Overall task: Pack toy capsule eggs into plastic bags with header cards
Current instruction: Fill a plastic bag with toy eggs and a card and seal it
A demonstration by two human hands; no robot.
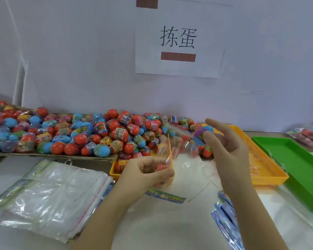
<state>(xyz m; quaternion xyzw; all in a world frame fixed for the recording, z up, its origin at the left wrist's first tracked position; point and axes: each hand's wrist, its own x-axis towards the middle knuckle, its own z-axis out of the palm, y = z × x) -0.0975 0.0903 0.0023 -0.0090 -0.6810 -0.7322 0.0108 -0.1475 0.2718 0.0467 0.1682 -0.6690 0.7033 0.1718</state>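
A white wall with a paper sign at 12 o'clock is seen behind a white table. At 8 o'clock a stack of empty bags is laid flat. From 9 to 12 o'clock loose eggs are heaped on cardboard in great number, so most of the packing is judged to be left.

Near the centre, the left hand is curled round the lower part of a clear bag, whose mouth is turned up toward 12 o'clock. One red egg appears to be inside already, though the count is made uncertain by blur. Below that hand, at 6 o'clock, a printed strip is seen on the table; whether it belongs to the held bag cannot be told.

At 2 o'clock of the bag the right hand is raised. A blue egg is pinched between its thumb and fingers, with the index finger left straight. This egg is held just beside the bag mouth, not yet in.

At 5 o'clock blue cards are stacked, judged to be header cards. At 3 o'clock a yellow tray, with some eggs at its far end, and a green tray are set side by side. Beyond them a few packs are seen, taken as finished.

Nothing is seen between the blue egg and the bag; only the limp film of the mouth is judged a hindrance.
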